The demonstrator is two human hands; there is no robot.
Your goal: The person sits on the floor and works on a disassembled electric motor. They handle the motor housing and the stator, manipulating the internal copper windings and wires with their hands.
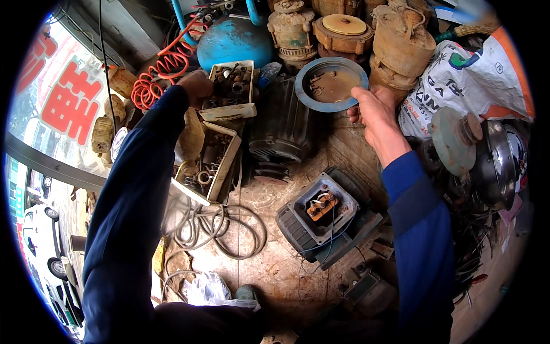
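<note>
We are looking down past two blue sleeves onto a crowded workshop floor (275, 269). Our right hand (372, 112) is closed around the lower right rim of a round blue motor end cover (331, 84), holding it up with its rusty brown inner face toward us; the fingers wrap behind the rim and the thumb lies on the near edge. The cover sits high in the middle of the view, in front of a row of rusty pump housings (344, 31) and just left of a printed white sack (475, 80).

Our left hand (196, 86) is stretched out to the left side of a cream plastic tray of small metal parts (232, 86), touching its left edge; it looks curled, but we cannot tell whether it actually grips the tray (the fingers are hidden behind the knuckles). A second cream tray of rings and fittings (209, 166) lies just below it, nearer to us. A coiled orange air hose (160, 74) hangs just left of the hand, and a blue tank (235, 40) stands behind the upper tray.

Between the two arms a dark ribbed motor body (281, 123) lies on the floor, and nearer to us sits a grey-blue motor with its terminal box open (323, 209), copper terminals showing. Loops of grey cable (220, 229) lie to its left.
</note>
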